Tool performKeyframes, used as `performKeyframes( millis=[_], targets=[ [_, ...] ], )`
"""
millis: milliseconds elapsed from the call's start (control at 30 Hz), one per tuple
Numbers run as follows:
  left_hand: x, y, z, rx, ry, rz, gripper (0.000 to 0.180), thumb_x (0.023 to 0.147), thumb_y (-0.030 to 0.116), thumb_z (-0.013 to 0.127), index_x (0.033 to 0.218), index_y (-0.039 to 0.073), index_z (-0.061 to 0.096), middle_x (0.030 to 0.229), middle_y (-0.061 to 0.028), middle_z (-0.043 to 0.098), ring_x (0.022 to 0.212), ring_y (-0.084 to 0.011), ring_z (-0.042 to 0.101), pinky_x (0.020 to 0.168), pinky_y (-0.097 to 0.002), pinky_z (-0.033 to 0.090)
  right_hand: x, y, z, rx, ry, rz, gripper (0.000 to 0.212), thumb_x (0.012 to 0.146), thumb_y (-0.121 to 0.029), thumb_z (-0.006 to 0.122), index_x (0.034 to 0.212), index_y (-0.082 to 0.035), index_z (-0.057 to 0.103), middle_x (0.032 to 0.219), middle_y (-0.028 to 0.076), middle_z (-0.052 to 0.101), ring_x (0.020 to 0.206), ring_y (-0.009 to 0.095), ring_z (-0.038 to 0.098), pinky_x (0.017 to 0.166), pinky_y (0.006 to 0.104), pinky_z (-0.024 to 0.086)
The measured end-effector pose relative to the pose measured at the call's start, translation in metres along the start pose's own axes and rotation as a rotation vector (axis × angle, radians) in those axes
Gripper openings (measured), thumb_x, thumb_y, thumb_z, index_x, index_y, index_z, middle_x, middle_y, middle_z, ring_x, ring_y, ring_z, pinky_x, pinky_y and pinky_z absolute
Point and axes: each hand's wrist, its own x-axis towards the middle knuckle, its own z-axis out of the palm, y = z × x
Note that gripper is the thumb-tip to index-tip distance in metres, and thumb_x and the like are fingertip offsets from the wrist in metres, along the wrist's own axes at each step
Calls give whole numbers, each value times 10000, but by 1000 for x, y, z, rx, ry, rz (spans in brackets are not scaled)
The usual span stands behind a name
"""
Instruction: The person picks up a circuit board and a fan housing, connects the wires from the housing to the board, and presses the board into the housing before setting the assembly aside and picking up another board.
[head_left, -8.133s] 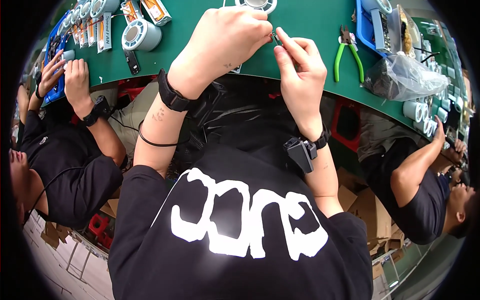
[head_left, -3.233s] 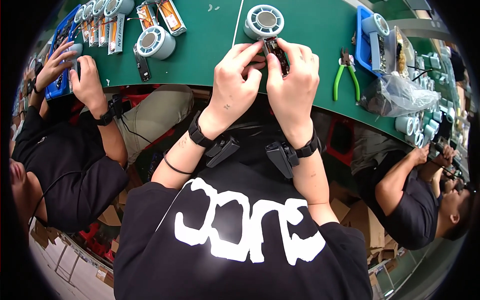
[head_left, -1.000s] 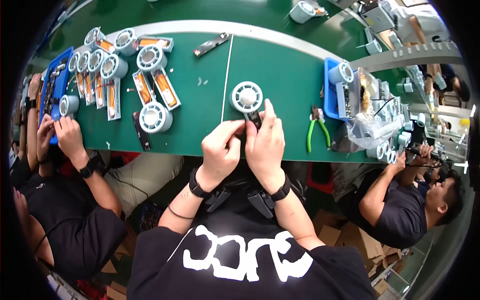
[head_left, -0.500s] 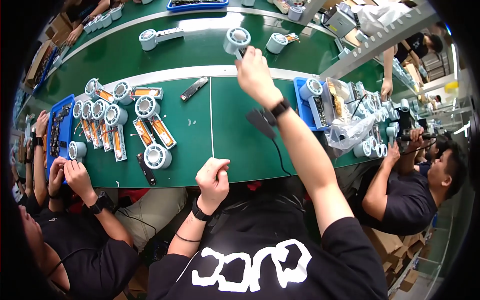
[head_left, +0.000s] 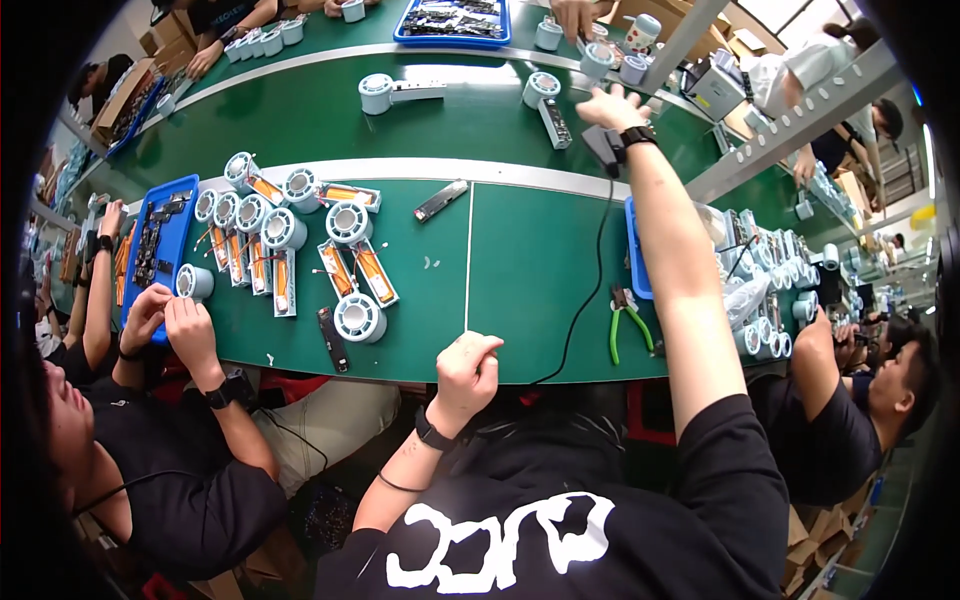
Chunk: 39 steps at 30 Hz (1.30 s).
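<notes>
My right hand (head_left: pixel 612 105) reaches over the green belt with its fingers spread and nothing in its grasp. Just beyond its fingertips stands a light-blue round fan head (head_left: pixel 597 62); whether they touch is hard to tell. Left of the hand lies a handheld fan (head_left: pixel 543 90) with a dark circuit board in its opened handle. Another fan with a pale handle (head_left: pixel 376 95) rests farther left on the belt. My left hand (head_left: pixel 467 372) is curled closed at the table's front edge, with nothing showing in it.
Several fans with orange batteries (head_left: pixel 283 230) lie to the left, beside a blue tray (head_left: pixel 188 205) of boards. Green-handled cutters (head_left: pixel 627 325) and a black cable (head_left: pixel 590 300) are on the right. A metal post (head_left: pixel 740 160) rises there. Co-workers sit on both sides.
My right hand has let go of the fan it carried, which now lies on the belt, and has moved right toward another fan. The view has shifted; my left hand remains closed.
</notes>
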Motion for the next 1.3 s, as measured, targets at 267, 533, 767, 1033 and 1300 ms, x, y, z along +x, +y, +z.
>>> performKeyframes(
  millis=[267,533,767,1033,1300],
  targets=[
    [2,-2,8,-4,-94,59,184,794,-111,552,902,-20,669,729,-133,625,623,-265,630,574,-334,508,18,64,41,149,72,-113,442,801,-149,674,1243,-159,676,1311,222,610,1164,389,627,996,440,521],
    [3,6,8,2,-125,57,159,772,-104,577,864,-17,673,740,-130,642,642,-294,641,580,-351,511,-192,-65,-19,305,233,-492,387,808,-229,682,1169,-92,712,980,227,718,954,387,698,862,412,565],
    [-10,-3,1,-30,-1,103,185,728,-120,548,796,28,635,725,-121,602,616,-327,598,546,-400,482,-245,-151,24,298,7,-630,348,850,-273,644,1093,-41,736,978,227,734,938,378,715,826,458,576],
    [-13,-12,-6,-36,-69,172,170,615,-115,507,654,48,534,605,-66,502,524,-272,526,483,-368,403,-191,-168,16,-96,-135,-693,347,955,-270,508,1027,-62,776,998,160,752,899,299,746,727,406,578],
    [-9,14,-24,-73,-75,303,142,586,-39,556,583,73,469,550,-46,427,468,-249,473,447,-349,360,-123,-127,38,237,96,-771,243,892,-188,594,1061,-31,671,1087,195,694,1041,408,645,884,475,521]
  ],
)
